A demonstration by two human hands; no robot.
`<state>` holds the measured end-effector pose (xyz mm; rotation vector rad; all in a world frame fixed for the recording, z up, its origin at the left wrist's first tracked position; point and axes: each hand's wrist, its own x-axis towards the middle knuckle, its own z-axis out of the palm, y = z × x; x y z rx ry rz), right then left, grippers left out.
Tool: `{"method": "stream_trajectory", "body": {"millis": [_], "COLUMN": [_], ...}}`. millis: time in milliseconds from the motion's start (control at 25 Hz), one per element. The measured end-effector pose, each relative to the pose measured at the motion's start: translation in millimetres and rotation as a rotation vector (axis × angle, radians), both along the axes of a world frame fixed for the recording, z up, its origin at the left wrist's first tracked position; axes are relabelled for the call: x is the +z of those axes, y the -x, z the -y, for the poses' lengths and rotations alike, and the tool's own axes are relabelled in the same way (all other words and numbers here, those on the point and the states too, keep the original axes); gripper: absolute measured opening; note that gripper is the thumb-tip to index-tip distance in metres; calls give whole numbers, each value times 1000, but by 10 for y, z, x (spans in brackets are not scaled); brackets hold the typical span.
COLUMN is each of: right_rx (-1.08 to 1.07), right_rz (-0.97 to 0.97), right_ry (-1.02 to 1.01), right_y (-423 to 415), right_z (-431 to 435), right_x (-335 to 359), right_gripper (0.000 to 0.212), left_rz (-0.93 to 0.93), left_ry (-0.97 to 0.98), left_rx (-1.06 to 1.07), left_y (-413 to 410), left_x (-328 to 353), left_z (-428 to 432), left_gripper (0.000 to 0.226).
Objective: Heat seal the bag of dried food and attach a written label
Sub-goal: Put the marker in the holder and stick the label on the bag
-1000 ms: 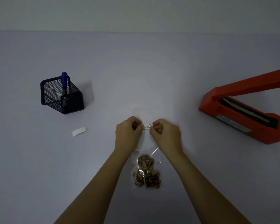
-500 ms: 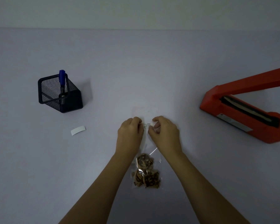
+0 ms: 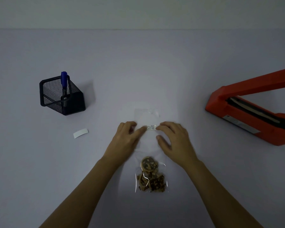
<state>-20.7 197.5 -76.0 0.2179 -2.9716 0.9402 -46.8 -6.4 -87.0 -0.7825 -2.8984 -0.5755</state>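
A clear plastic bag [image 3: 150,162] lies flat on the pale worktop [image 3: 138,71], its long axis running near to far. Its near end bulges with brown, lumpy dried food [image 3: 150,175]; the far part is empty, smooth film that almost vanishes against the surface. Across this empty part sits a small white rectangular label [image 3: 150,127] with dark handwriting too small to read.

The left hand [image 3: 127,139] rests just left of the label, fingers loosely spread and flat, a fingertip touching the label's left end. The right hand [image 3: 173,139] lies just right of it, fingers also spread, fingertips meeting the label's right end, thumb over the film nearer the camera. Neither hand grips anything; both press down on the bag.

Well to the left stands a black wire-mesh pen holder [image 3: 62,94], boxy and tilted in view, with a blue pen [image 3: 64,81] upright inside. Near it lies a curled white paper strip [image 3: 80,133]. At the far right sits an orange heat sealer [image 3: 250,112], smooth-cased, its arm raised above a dark sealing bar.
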Motion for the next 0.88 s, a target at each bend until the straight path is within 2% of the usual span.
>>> {"method": "stream_trajectory", "body": {"millis": [240,560,880], "right_rx": [76,54,50], "right_rz": [-23,-35,-62], "right_ry": [-167,-174,-166], "right_y": [-26,-22,-24], "right_z": [1,8,5], "right_x": [-14,-41,-38], "right_gripper": [40,40,41], "left_rz": [-4,-41,-41], "left_ry": [63,42,40], "left_rx": [-85,-105,-104], "left_y": [21,58,83], "left_x": [43,30,25], "left_z": [21,16,24], "left_gripper": [46,36,35]}}
